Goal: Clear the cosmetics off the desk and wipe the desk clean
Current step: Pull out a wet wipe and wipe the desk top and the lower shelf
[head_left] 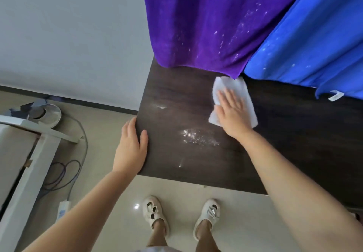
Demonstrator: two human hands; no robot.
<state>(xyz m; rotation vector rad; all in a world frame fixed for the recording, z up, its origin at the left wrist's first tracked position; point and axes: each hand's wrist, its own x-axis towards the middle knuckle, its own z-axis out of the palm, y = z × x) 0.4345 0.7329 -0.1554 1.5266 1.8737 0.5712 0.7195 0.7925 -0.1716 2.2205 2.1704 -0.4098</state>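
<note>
A dark wood desk [284, 133] fills the middle and right of the head view. My right hand [232, 112] lies flat, fingers spread, pressing a white cloth [238, 89] onto the desk near its back edge. My left hand [131, 145] grips the desk's left edge, thumb on top. Patches of white powder [198, 136] lie on the desk between my hands, with a smaller smear [160, 106] further back. No cosmetics are in view.
A purple towel [206, 21] and a blue towel [314, 35], both flecked with white, hang over the desk's back. A white frame [35, 153], cables [64, 173], a power strip [63, 209] and a fan base [47, 114] sit on the floor at left.
</note>
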